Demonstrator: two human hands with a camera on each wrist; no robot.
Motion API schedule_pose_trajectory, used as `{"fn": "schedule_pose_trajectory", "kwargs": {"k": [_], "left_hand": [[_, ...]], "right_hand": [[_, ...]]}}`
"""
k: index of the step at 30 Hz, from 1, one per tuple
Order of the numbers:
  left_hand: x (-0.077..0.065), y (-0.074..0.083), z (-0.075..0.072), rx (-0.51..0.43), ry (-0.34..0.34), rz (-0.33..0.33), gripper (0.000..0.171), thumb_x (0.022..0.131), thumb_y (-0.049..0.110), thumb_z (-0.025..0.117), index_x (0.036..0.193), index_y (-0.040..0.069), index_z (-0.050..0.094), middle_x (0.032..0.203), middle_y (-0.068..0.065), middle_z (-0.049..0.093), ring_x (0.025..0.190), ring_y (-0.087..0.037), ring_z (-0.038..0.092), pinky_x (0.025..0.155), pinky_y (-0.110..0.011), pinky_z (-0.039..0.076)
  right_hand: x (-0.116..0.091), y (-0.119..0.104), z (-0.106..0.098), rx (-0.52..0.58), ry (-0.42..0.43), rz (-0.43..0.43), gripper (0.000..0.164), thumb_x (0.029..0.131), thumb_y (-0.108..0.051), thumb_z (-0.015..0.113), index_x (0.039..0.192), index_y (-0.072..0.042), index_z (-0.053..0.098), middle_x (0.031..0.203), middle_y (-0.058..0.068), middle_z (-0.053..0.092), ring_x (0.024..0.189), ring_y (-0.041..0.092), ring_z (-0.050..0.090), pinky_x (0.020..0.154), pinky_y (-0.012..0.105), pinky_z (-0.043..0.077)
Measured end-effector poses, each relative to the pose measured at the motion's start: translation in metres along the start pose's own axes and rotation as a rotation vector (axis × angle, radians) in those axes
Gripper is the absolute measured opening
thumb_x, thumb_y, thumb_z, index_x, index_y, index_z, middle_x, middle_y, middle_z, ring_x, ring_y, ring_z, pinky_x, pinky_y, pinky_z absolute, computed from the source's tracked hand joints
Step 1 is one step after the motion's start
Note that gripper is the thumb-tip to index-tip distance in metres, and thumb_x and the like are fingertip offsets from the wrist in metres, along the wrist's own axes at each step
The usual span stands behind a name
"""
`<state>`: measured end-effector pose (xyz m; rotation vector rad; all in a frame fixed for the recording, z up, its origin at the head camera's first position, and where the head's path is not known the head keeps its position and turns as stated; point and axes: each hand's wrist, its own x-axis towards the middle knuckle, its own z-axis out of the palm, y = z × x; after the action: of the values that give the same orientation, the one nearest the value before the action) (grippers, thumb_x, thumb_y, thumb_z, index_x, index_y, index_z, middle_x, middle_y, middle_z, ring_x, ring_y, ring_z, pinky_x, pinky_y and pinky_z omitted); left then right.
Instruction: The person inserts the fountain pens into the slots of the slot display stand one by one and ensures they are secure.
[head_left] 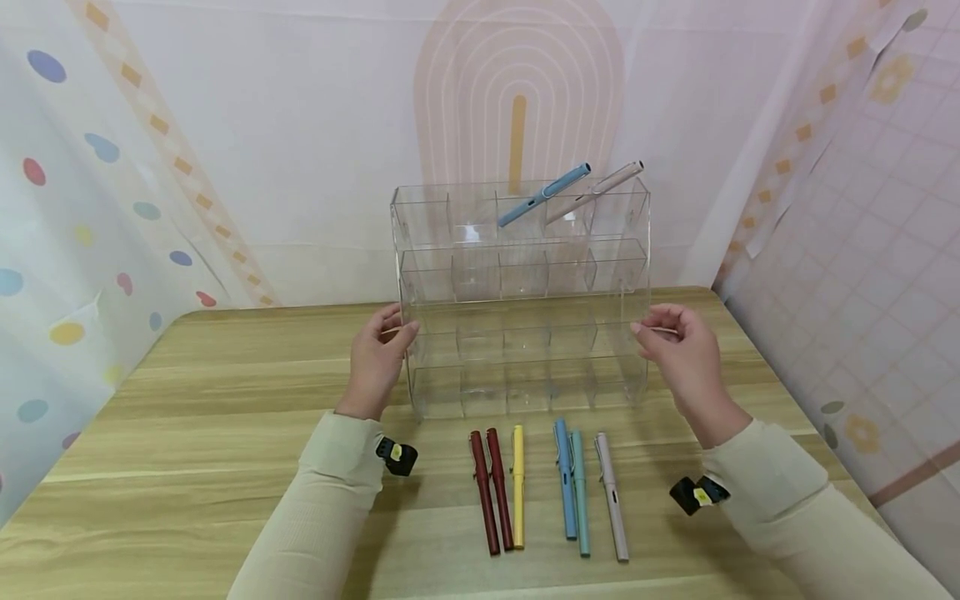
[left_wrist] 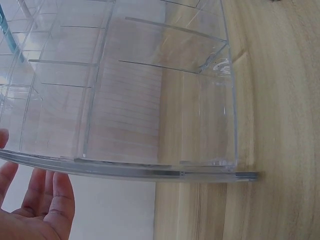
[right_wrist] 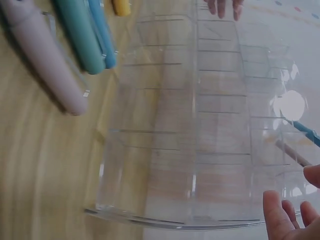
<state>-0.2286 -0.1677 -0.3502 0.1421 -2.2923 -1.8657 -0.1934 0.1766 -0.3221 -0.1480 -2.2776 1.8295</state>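
Observation:
A clear acrylic pen rack (head_left: 525, 312) with stepped rows of compartments stands upright on the table. My left hand (head_left: 378, 354) grips its left side edge, thumb at the front and fingers behind; the left wrist view shows these fingers (left_wrist: 62, 200) along the outer side panel. On the opposite side my right hand (head_left: 686, 354) holds the right edge in the same way, its thumb at the front. In the top row a blue pen (head_left: 545, 196) and a pale beige pen (head_left: 596, 192) lean to the right.
Before the rack lie two dark red pens (head_left: 483, 492), a yellow pen (head_left: 518, 487), a blue pen (head_left: 566, 479), a teal pen (head_left: 580, 496) and a pale lilac pen (head_left: 612, 497). Patterned cloth (head_left: 300, 125) hangs behind the wooden table (head_left: 225, 392).

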Motion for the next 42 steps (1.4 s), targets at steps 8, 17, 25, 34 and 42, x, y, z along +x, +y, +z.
{"fn": "schedule_pose_trajectory", "kwargs": {"k": [8, 17, 25, 34, 42], "left_hand": [[0.0, 0.0, 0.0, -0.014, -0.005, -0.007, 0.043, 0.098, 0.015, 0.056, 0.139, 0.006, 0.048, 0.129, -0.016, 0.05, 0.11, -0.022, 0.049, 0.091, -0.038, 0.047], [0.0, 0.0, 0.0, -0.011, 0.001, -0.005, 0.042, 0.098, 0.014, 0.056, 0.139, 0.007, 0.048, 0.129, -0.017, 0.05, 0.111, -0.023, 0.049, 0.093, -0.039, 0.046], [0.001, -0.001, 0.0, 0.001, 0.001, -0.004, 0.043, 0.098, 0.016, 0.056, 0.139, 0.007, 0.048, 0.129, -0.017, 0.05, 0.11, -0.022, 0.049, 0.088, -0.031, 0.046], [0.002, -0.002, 0.0, 0.0, 0.005, -0.01, 0.043, 0.098, 0.015, 0.056, 0.139, 0.007, 0.048, 0.129, -0.016, 0.051, 0.111, -0.022, 0.05, 0.082, -0.024, 0.046], [0.002, -0.003, 0.0, 0.002, 0.006, -0.006, 0.044, 0.098, 0.015, 0.056, 0.14, 0.007, 0.047, 0.13, -0.016, 0.05, 0.11, -0.021, 0.048, 0.076, -0.018, 0.045]], "right_hand": [[-0.016, 0.018, -0.002, -0.147, -0.131, 0.043, 0.04, 0.094, -0.017, 0.063, 0.125, 0.003, 0.048, 0.11, 0.009, 0.057, 0.085, -0.002, 0.055, 0.074, 0.021, 0.053], [-0.03, 0.041, -0.003, -0.278, -0.277, 0.025, 0.038, 0.093, -0.015, 0.064, 0.121, 0.007, 0.053, 0.11, 0.016, 0.059, 0.09, 0.016, 0.058, 0.073, 0.03, 0.055], [-0.04, 0.053, -0.001, -0.312, -0.351, 0.045, 0.038, 0.09, -0.009, 0.064, 0.121, 0.011, 0.052, 0.104, 0.019, 0.06, 0.088, 0.023, 0.06, 0.068, 0.035, 0.055], [-0.043, 0.061, 0.004, -0.404, -0.463, 0.106, 0.041, 0.087, -0.01, 0.067, 0.121, 0.009, 0.053, 0.1, 0.016, 0.059, 0.084, 0.022, 0.058, 0.064, 0.034, 0.052], [-0.045, 0.062, 0.01, -0.462, -0.522, 0.137, 0.044, 0.083, -0.007, 0.071, 0.12, 0.008, 0.053, 0.093, 0.014, 0.056, 0.068, 0.019, 0.054, 0.057, 0.032, 0.049]]}}
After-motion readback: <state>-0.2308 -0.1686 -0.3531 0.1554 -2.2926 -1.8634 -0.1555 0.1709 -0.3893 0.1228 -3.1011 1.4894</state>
